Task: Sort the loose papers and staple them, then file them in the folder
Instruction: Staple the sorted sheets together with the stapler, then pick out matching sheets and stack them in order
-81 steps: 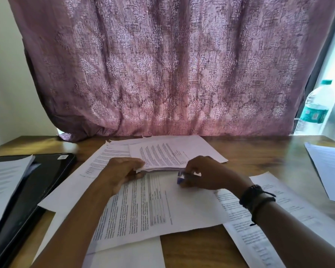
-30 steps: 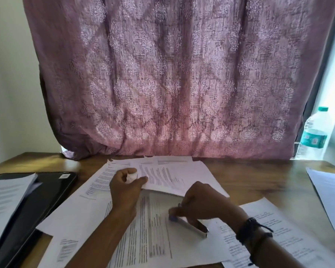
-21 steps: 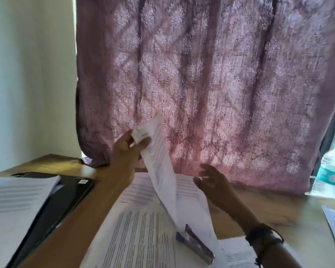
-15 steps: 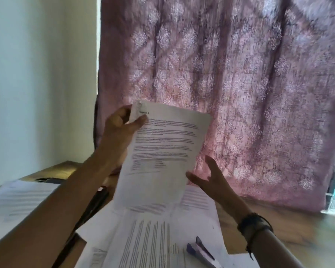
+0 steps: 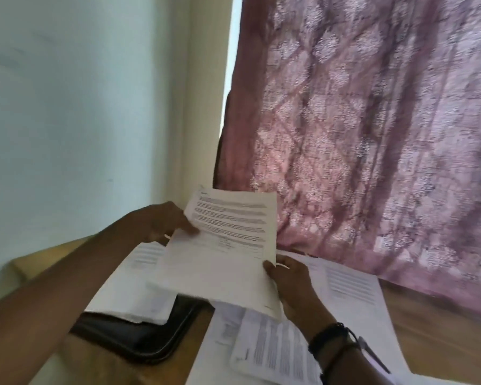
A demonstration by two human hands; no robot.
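Note:
A stapled set of printed papers (image 5: 225, 245) hangs in the air above the black folder (image 5: 147, 340). My left hand (image 5: 161, 223) pinches its left edge near the top. My right hand (image 5: 289, 276) holds its right edge from below, thumb on the sheet. The folder lies open on the table at the left with filed papers (image 5: 134, 290) on it. More loose papers (image 5: 272, 351) lie on the table under my right forearm. The stapler (image 5: 372, 354) shows as a sliver behind my right wrist.
A pink patterned curtain (image 5: 372, 134) hangs behind the wooden table (image 5: 442, 337). A pale wall (image 5: 95, 107) fills the left. Another printed sheet (image 5: 350, 284) lies near the curtain.
My right hand set the stapler down on the table. My left hand lifted the stapled set and swung it left over the folder, and my right hand took its right edge. The view turned left.

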